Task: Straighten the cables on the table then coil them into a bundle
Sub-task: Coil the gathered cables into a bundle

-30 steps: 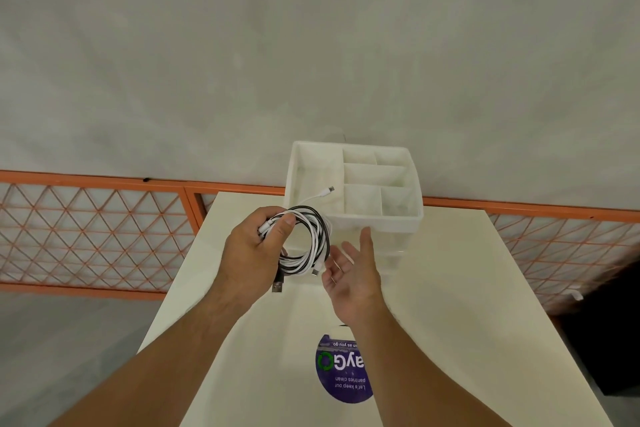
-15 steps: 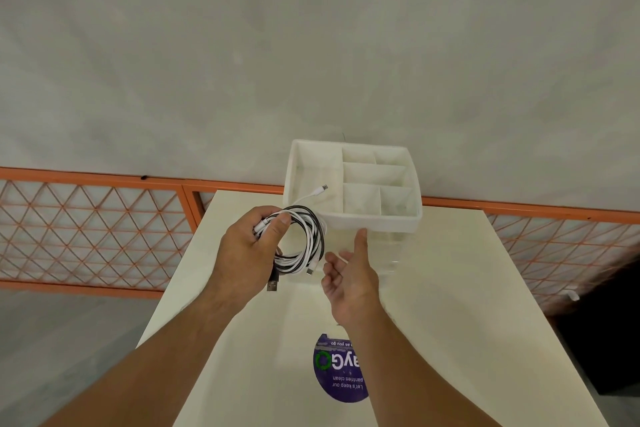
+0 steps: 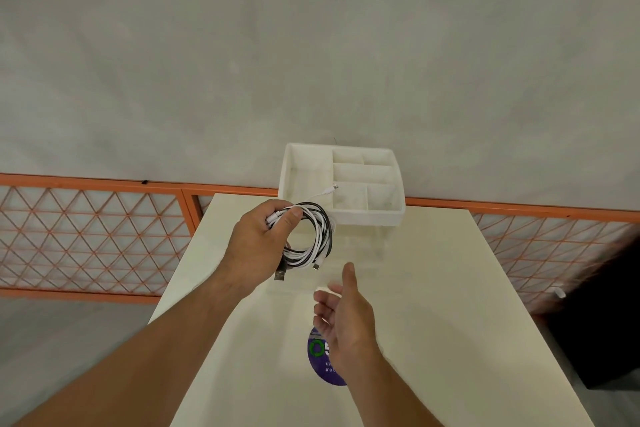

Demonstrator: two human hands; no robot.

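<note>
My left hand [image 3: 258, 246] holds a coiled bundle of black and white cables [image 3: 317, 239] above the far part of the cream table [image 3: 433, 305]. The thumb pinches the loops at their upper left. One white plug end sticks up toward the organizer, and a black USB plug and a white plug hang below the coil. My right hand [image 3: 346, 315] hovers below and right of the bundle, palm turned inward, fingers apart, holding nothing and not touching the cables.
A white divided organizer box [image 3: 367, 217] stands at the table's far edge, just behind the bundle. A round purple sticker [image 3: 320, 360] lies on the table under my right wrist. An orange mesh fence [image 3: 86, 236] runs behind the table. A dark object [image 3: 602, 322] sits at right.
My right hand has drawn back toward me and down, away from the bundle. My left hand keeps the coil nearly in place.
</note>
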